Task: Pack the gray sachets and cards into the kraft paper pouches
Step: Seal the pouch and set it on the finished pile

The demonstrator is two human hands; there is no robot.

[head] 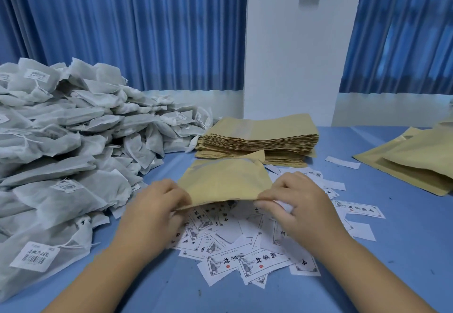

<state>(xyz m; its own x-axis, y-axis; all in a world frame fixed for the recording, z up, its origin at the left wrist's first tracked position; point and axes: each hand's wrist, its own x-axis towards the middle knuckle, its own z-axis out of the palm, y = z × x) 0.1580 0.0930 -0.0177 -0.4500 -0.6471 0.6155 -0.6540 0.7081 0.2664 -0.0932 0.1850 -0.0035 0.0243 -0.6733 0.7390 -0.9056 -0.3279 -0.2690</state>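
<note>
Above the scattered cards at the near middle of the bench, my left hand and right hand each pinch a near corner of one kraft pouch, fingers curled, and I judge its mouth should be spread wide before I reach for the gray sachets heaped on the left.

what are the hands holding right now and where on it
Both pinch one kraft paper pouch by its near edge: left hand at its left corner, right hand at its right corner.

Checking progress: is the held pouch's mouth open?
Slightly open: left hand and right hand pinch the pouch at its near edge, lips parted.
</note>
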